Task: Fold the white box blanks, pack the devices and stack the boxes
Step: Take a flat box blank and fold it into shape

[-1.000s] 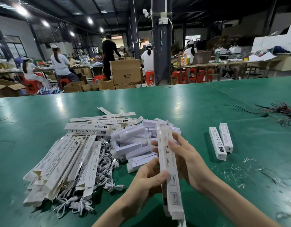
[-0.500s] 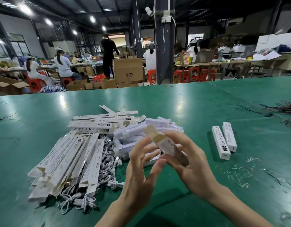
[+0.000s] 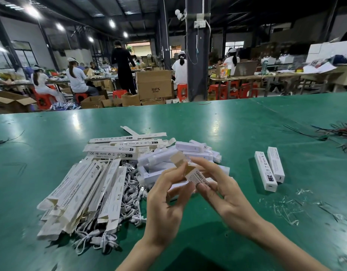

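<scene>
Both hands hold one white box blank above the green table, its open brown flap end pointing away from me. My left hand pinches its left side with thumb and fingers. My right hand grips it from the right, thumb on the printed face. Flat box blanks lie piled at the left. White devices are heaped just beyond my hands. White cables lie tangled between and under the blanks. Two closed boxes lie side by side at the right.
Thin plastic scraps litter the table at the right front. Dark wire ties lie at the far right. Beyond the table's far edge stand cardboard cartons, red stools and several seated workers.
The blank, held long and upright before, has been turned end-on toward the device heap. Both hands have closed in around its near end.
</scene>
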Available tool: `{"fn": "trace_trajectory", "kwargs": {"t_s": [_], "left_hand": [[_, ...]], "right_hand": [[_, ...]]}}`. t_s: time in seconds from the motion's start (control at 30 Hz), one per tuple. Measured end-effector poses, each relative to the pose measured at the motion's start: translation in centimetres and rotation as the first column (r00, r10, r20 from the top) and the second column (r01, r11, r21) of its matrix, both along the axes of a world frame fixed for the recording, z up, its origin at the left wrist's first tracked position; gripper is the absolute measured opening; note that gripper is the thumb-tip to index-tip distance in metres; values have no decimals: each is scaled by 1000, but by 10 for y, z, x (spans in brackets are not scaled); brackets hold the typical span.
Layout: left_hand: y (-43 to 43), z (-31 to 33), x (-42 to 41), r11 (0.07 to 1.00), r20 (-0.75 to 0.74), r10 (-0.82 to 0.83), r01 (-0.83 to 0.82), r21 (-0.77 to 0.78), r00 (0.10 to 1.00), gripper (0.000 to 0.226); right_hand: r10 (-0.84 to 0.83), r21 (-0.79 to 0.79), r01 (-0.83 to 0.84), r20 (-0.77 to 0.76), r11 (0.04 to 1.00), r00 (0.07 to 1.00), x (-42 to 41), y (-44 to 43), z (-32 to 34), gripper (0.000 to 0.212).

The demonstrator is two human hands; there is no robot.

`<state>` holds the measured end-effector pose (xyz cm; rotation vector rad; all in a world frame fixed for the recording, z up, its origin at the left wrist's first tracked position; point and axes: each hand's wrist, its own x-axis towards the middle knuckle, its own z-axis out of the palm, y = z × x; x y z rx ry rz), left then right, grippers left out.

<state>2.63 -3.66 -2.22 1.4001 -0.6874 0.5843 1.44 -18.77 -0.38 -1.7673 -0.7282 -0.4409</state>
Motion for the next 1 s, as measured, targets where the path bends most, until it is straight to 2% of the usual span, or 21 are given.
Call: {"fn": "trace_trajectory", "kwargs": {"t_s": [0.17,0.33,0.47,0.63,0.8,1.0], "left_hand": [[1,0,0,999,-9,33,-33,-26,999,36],[3,9,-2,998,19,50,-49,-39,999,21],[3,11,-4,998,-5,0,0,-70,1000,8],[4,13,-8,986,-88,-84,69,-155,993,9],[6,15,-5,997,-112,10,-19,-79,994,6],[5,15,-4,992,-132,58,-72,-106,990,9]], "right_hand": [[-46,6,46,15,999,999,0,-3,2,37],[-34,-43,36,47,998,998,-3,-4,4,52],[-25,-69,26,16,997,1000,-5,-4,7,52],[-19,-77,18,-10,997,1000,-7,-6,9,50],[-44,-115,44,8,992,999,-6,-5,8,44],[-50,-87,52,30,995,998,-6,-3,6,40]]}}
